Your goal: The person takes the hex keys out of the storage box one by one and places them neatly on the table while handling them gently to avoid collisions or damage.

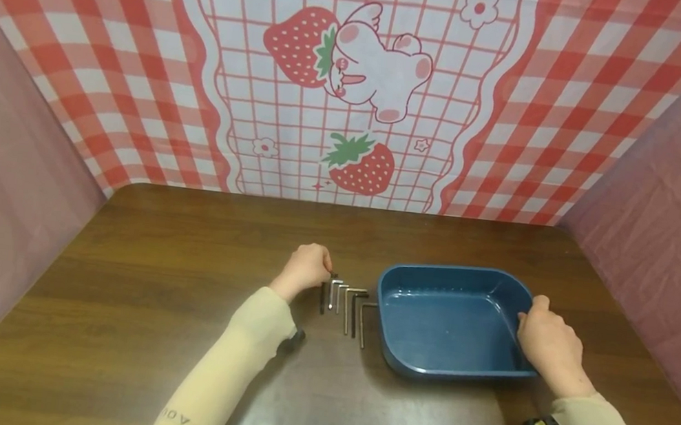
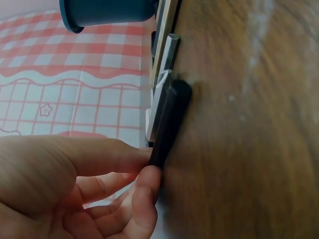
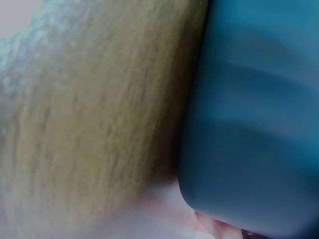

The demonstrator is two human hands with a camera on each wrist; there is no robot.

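Note:
Several L-shaped hex keys, some silver and some dark, lie in a row on the table in the head view. At the row's left end my left hand pinches a black hex key between thumb and fingers, seen close in the left wrist view. The key lies low beside its neighbours, near the tabletop. To the right stands a blue rectangular tray, with nothing inside it. My right hand grips the tray's right rim; most of its fingers are hidden in the right wrist view.
A brown wooden table carries everything. Behind it hangs a red-and-white checked cloth with strawberry prints, and pink cloth walls both sides. The rightmost hex key lies close against the tray's left wall.

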